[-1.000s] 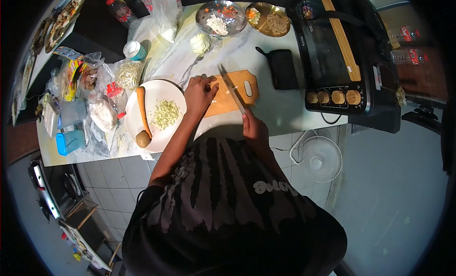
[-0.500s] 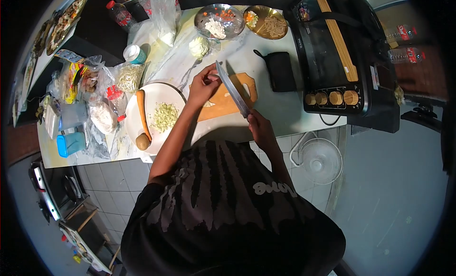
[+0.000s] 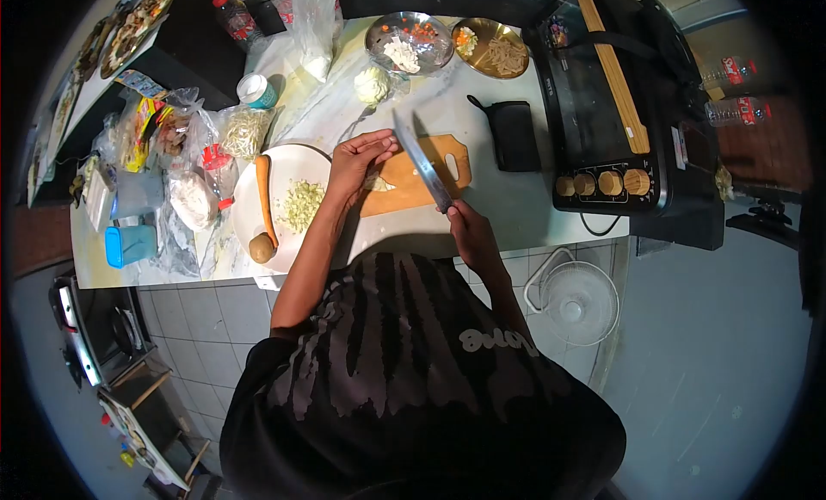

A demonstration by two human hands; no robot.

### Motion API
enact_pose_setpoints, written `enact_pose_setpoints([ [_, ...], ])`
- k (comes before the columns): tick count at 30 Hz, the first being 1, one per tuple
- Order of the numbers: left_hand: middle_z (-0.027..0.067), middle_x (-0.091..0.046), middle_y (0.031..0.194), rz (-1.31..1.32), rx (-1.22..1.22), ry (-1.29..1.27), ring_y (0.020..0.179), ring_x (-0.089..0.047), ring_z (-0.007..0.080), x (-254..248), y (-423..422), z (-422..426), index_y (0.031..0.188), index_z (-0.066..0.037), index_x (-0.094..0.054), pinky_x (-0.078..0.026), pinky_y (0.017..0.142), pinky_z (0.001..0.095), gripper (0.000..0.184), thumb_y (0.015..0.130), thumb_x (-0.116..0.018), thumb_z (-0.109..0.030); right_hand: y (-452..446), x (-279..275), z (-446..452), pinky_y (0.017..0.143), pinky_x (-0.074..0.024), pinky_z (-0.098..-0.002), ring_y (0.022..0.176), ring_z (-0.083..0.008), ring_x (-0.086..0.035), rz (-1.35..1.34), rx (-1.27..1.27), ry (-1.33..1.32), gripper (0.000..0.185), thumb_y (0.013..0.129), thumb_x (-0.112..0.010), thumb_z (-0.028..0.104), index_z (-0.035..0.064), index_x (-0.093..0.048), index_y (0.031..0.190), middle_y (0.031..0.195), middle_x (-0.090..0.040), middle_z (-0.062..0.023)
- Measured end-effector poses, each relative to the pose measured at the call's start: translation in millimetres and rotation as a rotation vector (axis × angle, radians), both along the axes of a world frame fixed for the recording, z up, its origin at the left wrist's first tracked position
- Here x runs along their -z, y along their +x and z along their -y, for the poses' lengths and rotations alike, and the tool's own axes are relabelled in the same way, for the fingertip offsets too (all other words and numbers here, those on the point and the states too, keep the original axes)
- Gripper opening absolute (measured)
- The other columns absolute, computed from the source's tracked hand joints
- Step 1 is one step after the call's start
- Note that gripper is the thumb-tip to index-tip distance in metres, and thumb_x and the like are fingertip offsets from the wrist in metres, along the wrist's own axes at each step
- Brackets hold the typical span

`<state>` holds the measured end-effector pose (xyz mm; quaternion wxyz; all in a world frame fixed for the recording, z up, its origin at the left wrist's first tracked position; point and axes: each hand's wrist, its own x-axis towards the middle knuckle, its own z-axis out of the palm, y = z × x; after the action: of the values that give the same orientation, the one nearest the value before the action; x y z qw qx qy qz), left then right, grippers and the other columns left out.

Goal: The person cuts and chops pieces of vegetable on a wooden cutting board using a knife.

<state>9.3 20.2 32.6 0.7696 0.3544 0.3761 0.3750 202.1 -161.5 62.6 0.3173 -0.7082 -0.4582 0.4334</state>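
Note:
My right hand [image 3: 469, 229] is closed round the handle of a large kitchen knife [image 3: 423, 166], whose blade points up and away over the wooden cutting board [image 3: 413, 194]. Close beside the blade is my left hand [image 3: 361, 160], its fingertips drawn together near the thumb; whatever is between them is too small to make out. Pale cut pieces [image 3: 379, 183] lie on the board, partly hidden by my left wrist. To the left, a white plate [image 3: 249, 203] carries a heap of chopped pale-green vegetable [image 3: 303, 205], a carrot [image 3: 263, 199] and a round brown item [image 3: 261, 248].
Beyond the board sit a pale cabbage-like vegetable [image 3: 372, 85] and two metal plates [image 3: 440, 57] of cut food. A black pouch [image 3: 514, 134] and black oven [image 3: 594, 95] stand right. Bagged foods [image 3: 191, 199] and a blue-lidded container [image 3: 131, 245] crowd the left.
My left hand has shifted slightly down and left, its fingers straighter beside the blade. The knife stays raised in my right hand, its blade now blurred. The whole view has shifted a little.

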Motion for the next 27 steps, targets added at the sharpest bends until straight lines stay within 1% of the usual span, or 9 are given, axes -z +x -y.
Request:
enact_pose_setpoints([
  [1,0.0142,-0.073,0.107,-0.027,-0.016,0.026,0.094,-0.071,0.0164,-1,-2,2,0.125,0.006,-0.062,-0.056,0.084,0.0236,0.034,0.092,-0.067,-0.002,-3,0,-2,0.061,-0.0445,-0.0396,0.060,-0.0253,-0.059,0.000,-0.004,0.002,0.030,0.102,-0.053,0.029,0.0008,-0.060,0.111,0.065,-0.056,-0.0149],
  [3,0.0134,-0.073,0.106,-0.053,-0.033,0.053,0.094,-0.070,0.0153,-2,-6,7,0.128,0.004,-0.060,-0.056,0.082,0.0227,0.037,0.093,-0.066,-0.001,-13,2,-8,0.061,-0.0404,-0.0271,0.064,-0.0078,-0.047,0.112,0.075,0.214,0.019,0.100,-0.059,0.019,0.0016,-0.061,0.108,0.069,-0.051,-0.0011],
  [7,0.0113,-0.075,0.100,-0.155,0.050,0.057,0.090,-0.071,0.0148,-10,-12,26,0.132,0.004,-0.057,-0.056,0.079,0.0238,0.042,0.091,-0.067,0.001,-22,19,-37,0.069,-0.0456,-0.0266,0.070,-0.0089,-0.052,0.036,0.065,0.279,0.021,0.091,-0.071,0.010,0.0009,-0.061,0.107,0.075,-0.057,-0.0017],
  [9,0.0104,-0.075,0.098,-0.171,0.063,0.038,0.089,-0.071,0.0142,-11,-14,36,0.132,0.004,-0.057,-0.055,0.078,0.0234,0.043,0.090,-0.067,0.002,-34,31,-61,0.076,-0.0489,-0.0263,0.074,-0.0099,-0.056,-0.065,0.045,0.561,0.028,0.084,-0.077,0.001,0.0002,-0.061,0.106,0.082,-0.064,-0.0030],
  [10,0.0100,-0.075,0.096,-0.173,0.067,0.050,0.088,-0.070,0.0132,-8,-17,39,0.132,0.004,-0.057,-0.055,0.077,0.0234,0.043,0.090,-0.067,0.002,-38,32,-69,0.069,-0.0517,-0.0347,0.076,-0.0232,-0.068,-0.043,0.018,0.589,0.029,0.081,-0.078,0.009,0.0017,-0.062,0.103,0.084,-0.070,-0.0089],
  [13,0.0101,-0.075,0.092,-0.212,0.024,0.067,0.084,-0.069,0.0108,-5,-31,46,0.131,0.006,-0.057,-0.054,0.076,0.0233,0.043,0.089,-0.068,0.002,-53,32,-84,0.068,-0.0517,-0.0373,0.077,-0.0235,-0.069,-0.098,-0.091,0.467,0.028,0.082,-0.077,0.008,0.0023,-0.062,0.104,0.086,-0.071,-0.0074],
  [14,0.0104,-0.075,0.092,-0.198,-0.003,0.063,0.083,-0.069,0.0109,-2,-37,48,0.130,0.006,-0.058,-0.054,0.075,0.0231,0.043,0.089,-0.067,0.003,-61,32,-89,0.067,-0.0509,-0.0408,0.078,-0.0294,-0.069,-0.173,-0.115,0.536,0.028,0.082,-0.077,0.009,0.0027,-0.061,0.104,0.086,-0.071,-0.0090],
  [20,0.0093,-0.075,0.088,-0.255,-0.204,-0.005,0.079,-0.068,0.0110,-4,-86,68,0.126,0.007,-0.061,-0.054,0.074,0.0231,0.039,0.087,-0.065,0.006,-100,21,-108,0.064,-0.0490,-0.0449,0.077,-0.0396,-0.066,-0.103,-0.342,0.437,0.024,0.086,-0.072,0.012,0.0015,-0.060,0.104,0.082,-0.067,-0.0173],
  [27,0.0067,-0.073,0.082,-0.404,-0.498,0.025,0.072,-0.066,0.0090,16,-123,102,0.113,0.007,-0.065,-0.052,0.070,0.0211,0.030,0.083,-0.070,0.004,-152,35,-125,0.063,-0.0488,-0.0475,0.077,-0.0426,-0.065,-0.043,-0.669,0.492,0.023,0.084,-0.071,0.014,-0.0002,-0.060,0.098,0.081,-0.066,-0.0214],
])
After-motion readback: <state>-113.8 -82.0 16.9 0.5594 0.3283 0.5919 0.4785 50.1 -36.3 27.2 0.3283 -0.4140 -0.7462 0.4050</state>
